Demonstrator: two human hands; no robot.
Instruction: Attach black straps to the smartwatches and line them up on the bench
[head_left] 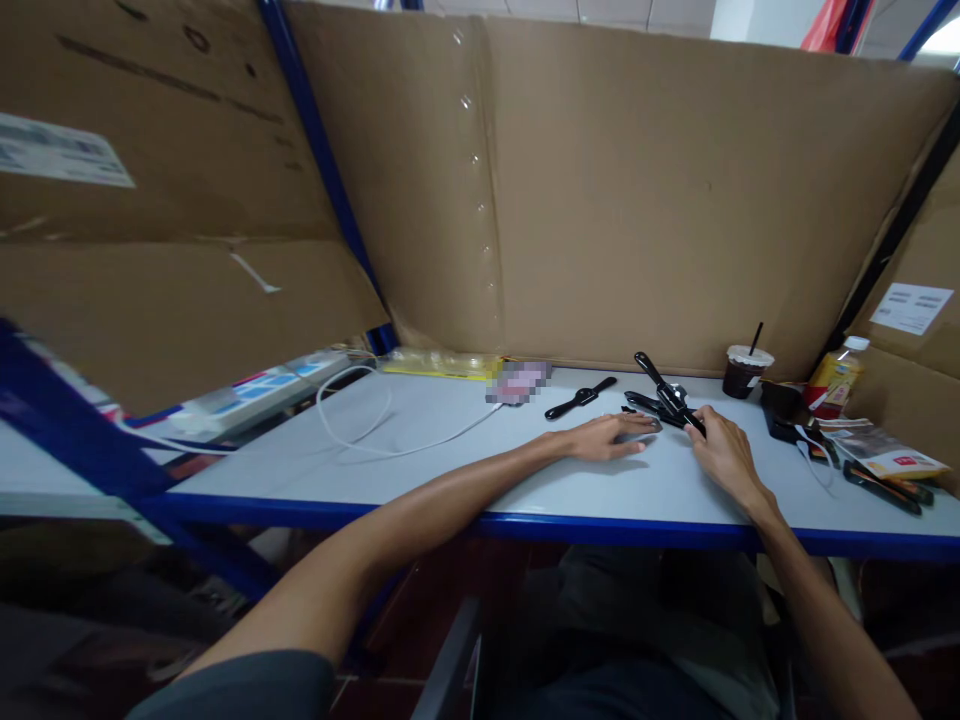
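Note:
A black spokeshave (670,398) is tilted up off the table, one handle gripped in my right hand (721,450). Its other handle points to the far left. My left hand (611,437) lies flat on the tabletop, fingers stretched towards the spokeshave. Just beyond those fingertips are more black tool parts (643,402), partly hidden by the hand and the held spokeshave, so I cannot make out their kind. Farther left, a second black spokeshave (583,398) rests on the table, apart from both hands.
A pale tabletop (420,440) has a blue front edge, with cardboard walls (637,200) around it. On the right stand a dark drink cup (745,370) and a bottle (840,375), near packets and black tools (881,487). A white cable (420,452) runs to a blurred pink object (519,383).

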